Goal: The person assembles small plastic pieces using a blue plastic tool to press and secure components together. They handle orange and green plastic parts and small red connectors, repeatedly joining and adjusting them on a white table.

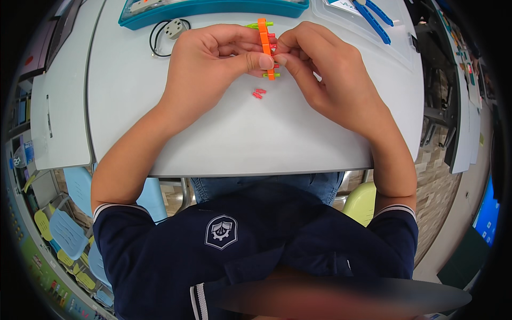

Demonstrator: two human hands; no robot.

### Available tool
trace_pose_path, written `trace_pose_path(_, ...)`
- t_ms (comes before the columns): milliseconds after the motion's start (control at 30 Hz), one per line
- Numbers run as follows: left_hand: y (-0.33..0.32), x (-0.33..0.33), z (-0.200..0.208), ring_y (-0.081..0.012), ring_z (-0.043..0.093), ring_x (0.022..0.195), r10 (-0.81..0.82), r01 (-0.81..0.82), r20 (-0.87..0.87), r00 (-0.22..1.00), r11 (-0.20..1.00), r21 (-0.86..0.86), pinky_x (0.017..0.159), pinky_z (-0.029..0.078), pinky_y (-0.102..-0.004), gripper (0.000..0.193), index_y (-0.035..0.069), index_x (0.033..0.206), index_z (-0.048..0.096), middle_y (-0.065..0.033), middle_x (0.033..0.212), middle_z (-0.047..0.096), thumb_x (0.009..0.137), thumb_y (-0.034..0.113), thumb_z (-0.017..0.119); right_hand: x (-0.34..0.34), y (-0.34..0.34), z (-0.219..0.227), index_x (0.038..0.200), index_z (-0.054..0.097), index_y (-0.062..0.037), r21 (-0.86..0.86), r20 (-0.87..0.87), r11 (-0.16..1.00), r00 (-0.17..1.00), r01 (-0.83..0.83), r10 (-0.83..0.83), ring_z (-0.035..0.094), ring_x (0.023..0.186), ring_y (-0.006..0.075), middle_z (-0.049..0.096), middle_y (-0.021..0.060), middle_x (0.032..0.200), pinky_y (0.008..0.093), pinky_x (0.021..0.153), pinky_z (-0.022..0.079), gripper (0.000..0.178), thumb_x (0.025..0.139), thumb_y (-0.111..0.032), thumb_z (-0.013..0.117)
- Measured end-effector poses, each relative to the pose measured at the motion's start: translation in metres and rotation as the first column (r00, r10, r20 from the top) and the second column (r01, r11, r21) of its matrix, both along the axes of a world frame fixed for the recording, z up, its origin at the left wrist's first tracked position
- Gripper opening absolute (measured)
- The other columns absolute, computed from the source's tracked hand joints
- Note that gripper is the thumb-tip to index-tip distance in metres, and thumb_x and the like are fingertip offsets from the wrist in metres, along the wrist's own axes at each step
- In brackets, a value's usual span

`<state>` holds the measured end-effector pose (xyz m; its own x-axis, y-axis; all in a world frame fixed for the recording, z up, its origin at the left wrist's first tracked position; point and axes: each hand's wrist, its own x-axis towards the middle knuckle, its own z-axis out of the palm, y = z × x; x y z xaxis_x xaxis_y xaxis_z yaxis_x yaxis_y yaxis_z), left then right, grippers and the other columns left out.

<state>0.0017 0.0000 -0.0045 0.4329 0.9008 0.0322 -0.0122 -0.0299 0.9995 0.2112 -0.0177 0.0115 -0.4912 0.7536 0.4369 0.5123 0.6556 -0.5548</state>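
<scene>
An orange plastic building beam (265,42) stands roughly upright above the white table, held from its left side by my left hand (213,61), thumb across its lower part. Green pegs (271,76) stick out near its two ends, with red pegs between them on the right side. My right hand (325,64) pinches at the beam's right side beside the red pegs; its fingertips hide whatever is between them. A few small loose red pegs (258,93) lie on the table just below the beam.
A teal tray (213,17) lies along the far edge. Left of it sits a light grey round part with a black cable (174,29). Blue-handled pliers (376,21) rest on a clear plastic lid (341,32) at the far right. Chairs stand beyond the table's near edge.
</scene>
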Motion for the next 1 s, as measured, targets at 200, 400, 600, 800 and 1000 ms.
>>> trace_pose_path(200,0.002,0.001,-0.002,-0.0185,0.072,0.089,0.018,-0.016,0.061,0.998,0.999,-0.028,0.079,0.060,-0.0290,0.028,-0.007,0.112,0.068,-0.0139,0.102,0.073,0.087,0.005,0.074,0.013,0.014,0.013,0.102,0.064,-0.0037,-0.181,-0.006,0.983,0.999,0.042,-0.044,0.061,0.073,0.0255,0.061,0.0101,0.087,0.0334,0.065,0.050,0.020,0.085,-0.005,0.072)
trace_pose_path(400,0.008,-0.004,-0.003,-0.0189,0.072,0.091,0.050,-0.051,0.056,0.997,0.998,0.021,0.080,0.061,-0.0295,0.029,-0.005,0.114,0.067,-0.0131,0.107,0.072,0.088,0.006,0.073,0.019,0.018,0.015,0.101,0.063,-0.0021,-0.135,0.101,0.990,0.995,0.030,-0.016,0.060,0.079,0.0247,0.060,0.0109,0.090,0.0342,0.069,0.049,0.020,0.084,-0.004,0.073)
trace_pose_path(600,0.011,-0.005,-0.007,-0.0183,0.072,0.094,0.040,-0.041,0.081,0.996,0.999,0.009,0.080,0.061,-0.0297,0.029,-0.003,0.117,0.067,-0.0132,0.109,0.072,0.089,0.007,0.072,0.016,0.015,-0.010,0.100,0.062,-0.0035,-0.082,0.223,0.996,0.973,-0.041,0.059,0.058,0.092,0.0247,0.055,0.0084,0.103,0.0331,0.076,0.047,0.022,0.082,-0.005,0.074)
trace_pose_path(800,0.011,-0.006,-0.005,-0.0194,0.072,0.095,0.027,-0.025,0.115,0.993,0.999,-0.021,0.083,0.061,-0.0302,0.030,-0.004,0.117,0.066,-0.0135,0.110,0.071,0.090,0.009,0.072,0.017,0.019,0.012,0.104,0.062,0.0006,-0.167,0.141,0.983,0.988,0.078,-0.055,0.058,0.077,0.0169,0.059,0.0087,0.089,0.0288,0.069,0.047,0.020,0.087,-0.002,0.070)
trace_pose_path(1000,0.011,-0.005,-0.004,-0.0202,0.072,0.094,0.014,-0.009,0.099,0.995,0.998,-0.058,0.084,0.059,-0.0322,0.031,-0.003,0.118,0.066,-0.0136,0.112,0.071,0.091,0.011,0.070,0.015,0.018,0.024,0.112,0.059,0.0016,-0.202,0.022,0.976,0.996,0.088,-0.085,0.057,0.074,0.0141,0.063,0.0100,0.096,0.0277,0.067,0.047,0.024,0.089,0.000,0.066)
